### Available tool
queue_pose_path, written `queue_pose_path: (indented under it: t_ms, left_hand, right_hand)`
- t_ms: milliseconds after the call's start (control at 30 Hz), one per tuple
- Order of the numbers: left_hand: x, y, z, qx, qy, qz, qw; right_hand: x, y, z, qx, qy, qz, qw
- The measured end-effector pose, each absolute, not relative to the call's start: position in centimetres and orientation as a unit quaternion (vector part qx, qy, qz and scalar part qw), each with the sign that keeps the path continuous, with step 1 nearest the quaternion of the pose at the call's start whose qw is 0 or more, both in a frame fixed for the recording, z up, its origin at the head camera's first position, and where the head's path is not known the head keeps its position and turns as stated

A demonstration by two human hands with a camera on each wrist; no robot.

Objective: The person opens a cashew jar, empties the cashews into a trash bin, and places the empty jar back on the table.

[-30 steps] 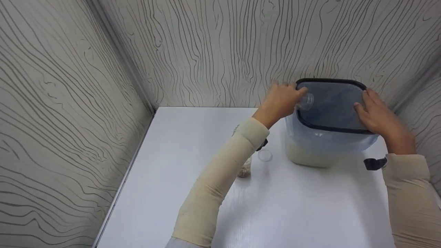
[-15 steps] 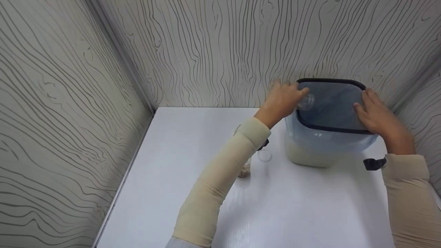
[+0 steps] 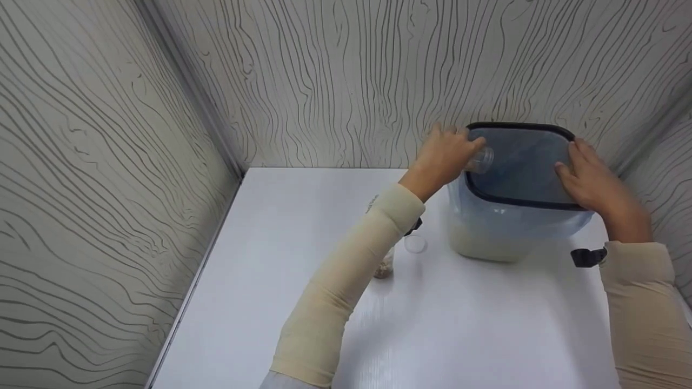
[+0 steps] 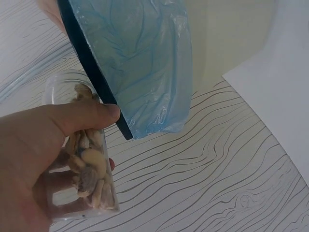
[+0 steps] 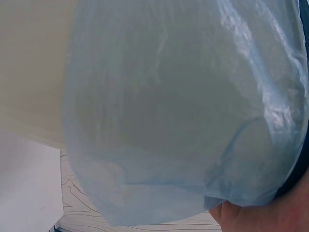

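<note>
At the bin's left edge my left hand (image 3: 446,154) grips a clear plastic jar (image 3: 480,160), tilted with its mouth over the opening. In the left wrist view the jar (image 4: 99,200) contains pale brown pieces like nuts or shells, and the thumb lies across it beside the dark rim. The trash bin (image 3: 481,251) is cream-coloured, with a black rim (image 3: 524,203) and a thin blue bag (image 3: 519,222) folded down over its outside. My right hand (image 3: 592,181) grips the rim on the right, thumb on the inner side. The blue bag (image 5: 169,106) fills most of the right wrist view.
Another clear jar (image 3: 384,267) with brown contents stands on the white table (image 3: 470,324), partly hidden by the left sleeve. Near it lies a clear round lid (image 3: 415,244). A wood-patterned wall (image 3: 335,81) rises close behind the bin.
My left hand and the jar have shifted very slightly to the right. The right hand and the bin stay where they were.
</note>
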State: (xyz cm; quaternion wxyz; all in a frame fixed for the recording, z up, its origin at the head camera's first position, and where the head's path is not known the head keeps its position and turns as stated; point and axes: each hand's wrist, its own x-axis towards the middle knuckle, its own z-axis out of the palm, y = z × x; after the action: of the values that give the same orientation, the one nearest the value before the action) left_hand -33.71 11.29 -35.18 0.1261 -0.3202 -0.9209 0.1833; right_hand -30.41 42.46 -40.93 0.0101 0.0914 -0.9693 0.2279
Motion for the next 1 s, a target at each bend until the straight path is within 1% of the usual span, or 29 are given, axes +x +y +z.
queue_pose_path:
  t_ms: [1000]
  left_hand:
    - [-33.77, 11.28, -35.20, -0.323, -0.914, 0.197, 0.147]
  right_hand:
    - [-30.48, 42.22, -40.79, 0.078, -0.971, 0.224, 0.009]
